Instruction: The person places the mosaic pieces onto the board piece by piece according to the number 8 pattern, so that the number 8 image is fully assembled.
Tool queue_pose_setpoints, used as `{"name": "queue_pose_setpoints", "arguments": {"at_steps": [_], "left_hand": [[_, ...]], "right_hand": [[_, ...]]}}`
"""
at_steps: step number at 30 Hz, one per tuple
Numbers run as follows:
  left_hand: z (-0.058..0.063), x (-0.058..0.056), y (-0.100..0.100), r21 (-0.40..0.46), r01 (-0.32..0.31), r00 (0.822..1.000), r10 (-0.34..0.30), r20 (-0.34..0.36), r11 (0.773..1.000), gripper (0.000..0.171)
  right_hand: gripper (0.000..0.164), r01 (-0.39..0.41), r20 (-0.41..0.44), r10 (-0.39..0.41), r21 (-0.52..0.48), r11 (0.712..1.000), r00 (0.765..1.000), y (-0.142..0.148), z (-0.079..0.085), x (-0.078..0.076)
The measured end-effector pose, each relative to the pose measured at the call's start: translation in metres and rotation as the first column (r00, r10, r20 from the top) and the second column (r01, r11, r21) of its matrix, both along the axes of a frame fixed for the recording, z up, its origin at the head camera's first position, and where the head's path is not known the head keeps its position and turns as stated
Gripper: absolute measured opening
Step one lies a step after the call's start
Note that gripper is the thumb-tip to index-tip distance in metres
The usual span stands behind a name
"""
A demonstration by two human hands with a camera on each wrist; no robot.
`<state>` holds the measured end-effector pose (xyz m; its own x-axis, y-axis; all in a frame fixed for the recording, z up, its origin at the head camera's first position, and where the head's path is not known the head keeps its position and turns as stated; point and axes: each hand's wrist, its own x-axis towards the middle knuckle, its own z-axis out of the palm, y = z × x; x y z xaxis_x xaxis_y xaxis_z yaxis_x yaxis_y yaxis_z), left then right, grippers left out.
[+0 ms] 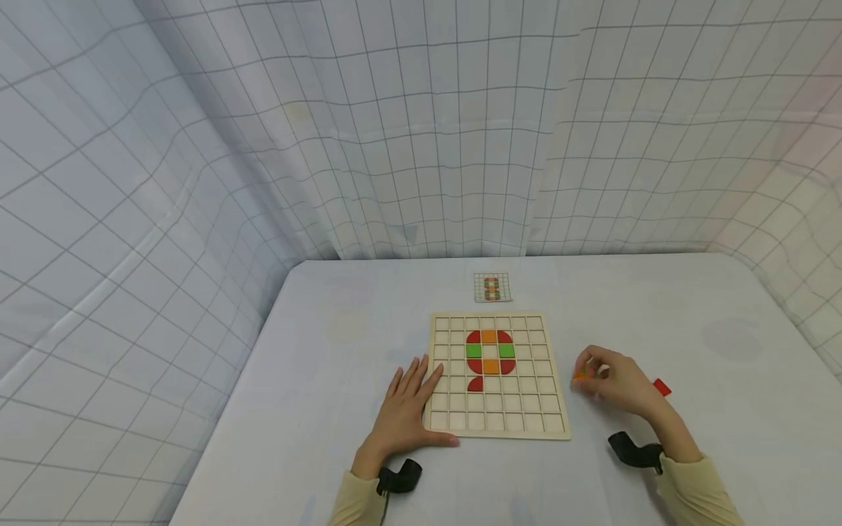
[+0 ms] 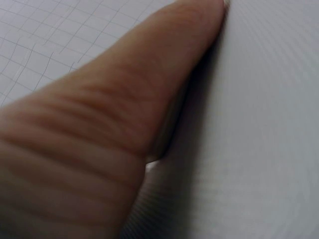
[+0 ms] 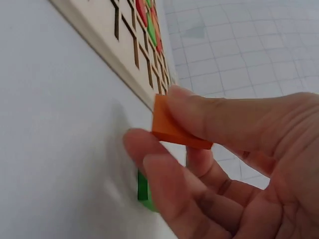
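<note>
My right hand [image 1: 615, 380] is off the right side of a wooden grid board [image 1: 513, 422], pinching an orange square tile [image 3: 174, 127] between thumb and fingers. Partly hidden behind those fingers is a green tile [image 3: 145, 196]; I cannot tell if the hand holds it too. Fingers spread, my left hand [image 1: 404, 420] rests along the board's left edge, its thumb by the front left corner. On the board, red rounded tiles [image 1: 473, 337], orange tiles [image 1: 489, 337] and green tiles [image 1: 473, 351] form a ring. One more red rounded tile [image 1: 476, 384] lies just below the ring.
Behind the board lies a small pattern card [image 1: 492, 288] with a coloured figure on a grid. A red piece [image 1: 662, 387] is on the white table [image 1: 316, 365] beside my right wrist. Checked white curtains [image 1: 427, 146] surround the table's back and sides.
</note>
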<state>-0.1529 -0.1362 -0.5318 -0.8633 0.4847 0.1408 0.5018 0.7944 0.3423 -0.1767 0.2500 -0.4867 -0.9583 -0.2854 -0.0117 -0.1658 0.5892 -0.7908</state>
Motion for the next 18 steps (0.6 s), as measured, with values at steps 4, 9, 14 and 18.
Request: {"name": "queue_pose_setpoints", "arguments": {"at_steps": [4, 9, 14, 18], "left_hand": [[0.0, 0.0, 0.0, -0.007, -0.005, 1.0, 0.005, -0.002, 1.0, 0.118], [0.001, 0.0, 0.0, -0.017, -0.008, 1.0, 0.008, -0.002, 1.0, 0.118], [0.002, 0.0, 0.001, -0.017, -0.003, 1.0, 0.003, -0.001, 1.0, 0.118], [0.002, 0.0, 0.001, -0.018, -0.005, 1.0, 0.005, 0.008, 1.0, 0.118]], "right_hand": [[0.022, 0.045, 0.043, -0.041, -0.095, 0.994, 0.998, -0.003, 0.002, 0.0], [0.025, 0.041, 0.081, -0.027, -0.18, 0.983, 0.996, -0.013, 0.002, -0.001], [0.022, 0.002, 0.101, 0.017, -0.189, 0.982, 0.995, -0.03, 0.001, -0.003], [0.019, -0.055, 0.071, 0.068, -0.173, 0.983, 0.995, -0.044, -0.001, -0.006]]}}
